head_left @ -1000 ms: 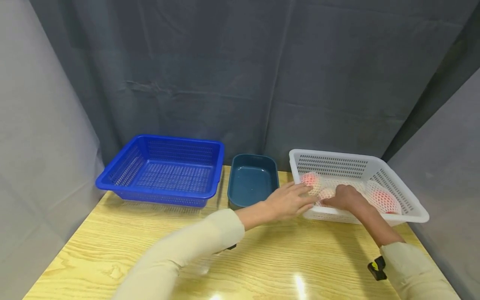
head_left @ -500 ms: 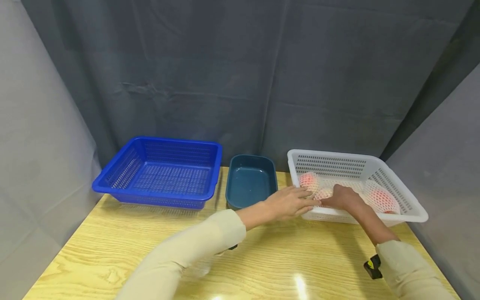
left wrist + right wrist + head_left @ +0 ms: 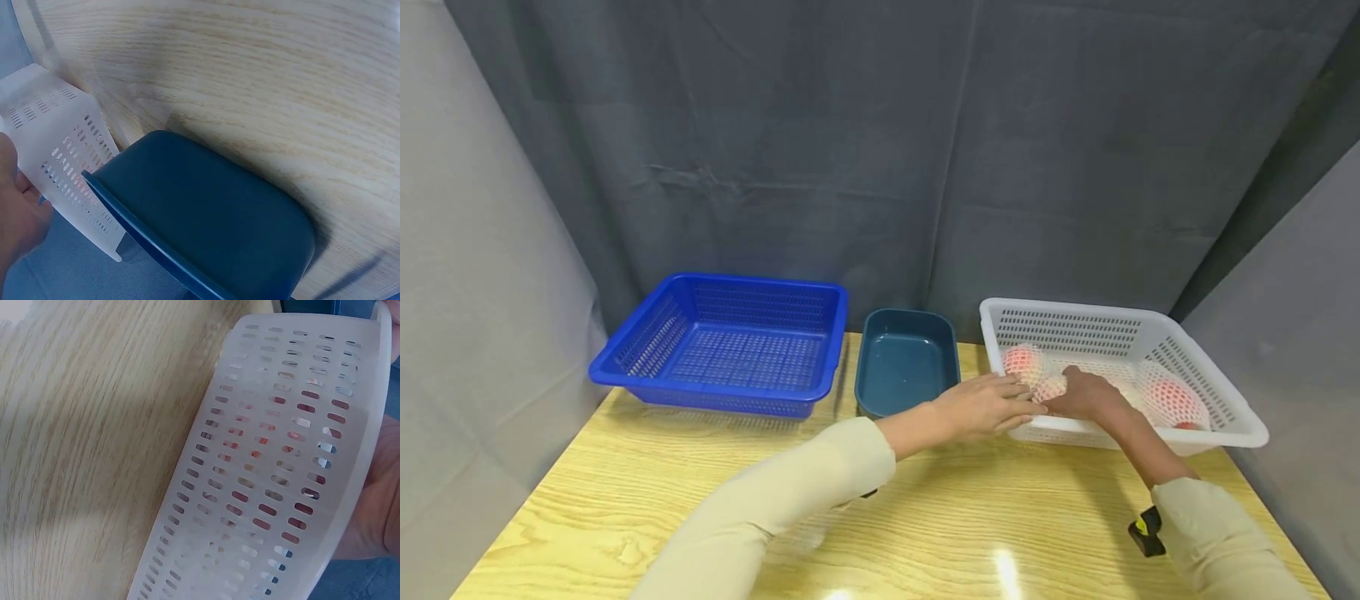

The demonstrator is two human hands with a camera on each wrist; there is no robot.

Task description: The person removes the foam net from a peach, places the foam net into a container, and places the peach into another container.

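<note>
In the head view, a white slotted basket (image 3: pixel 1112 310) at the right holds several reddish fruits in white foam nets. My left hand (image 3: pixel 981 407) reaches over its front left corner, fingers fairly straight, their tips beside a small net-covered fruit (image 3: pixel 1049 387). From the other side my right hand (image 3: pixel 1093 397) dips into the basket and holds that fruit, its fingertips partly hidden. Another netted fruit (image 3: pixel 1022 360) lies behind the left fingers, and a larger one (image 3: pixel 1171 402) at the right end. In the right wrist view, the basket wall (image 3: pixel 250 481) covers most of the right hand (image 3: pixel 375 494).
A dark teal dish (image 3: pixel 906 371) stands left of the white basket, close to my left forearm. Further left is a blue slotted basket (image 3: pixel 730 392). All stand on a wood-grain table (image 3: pixel 925 533), with a dark grey curtain (image 3: pixel 880 167) behind.
My left fingertips have slid slightly to the right, nearer the right hand. The right hand stays at the same fruit with little movement.
</note>
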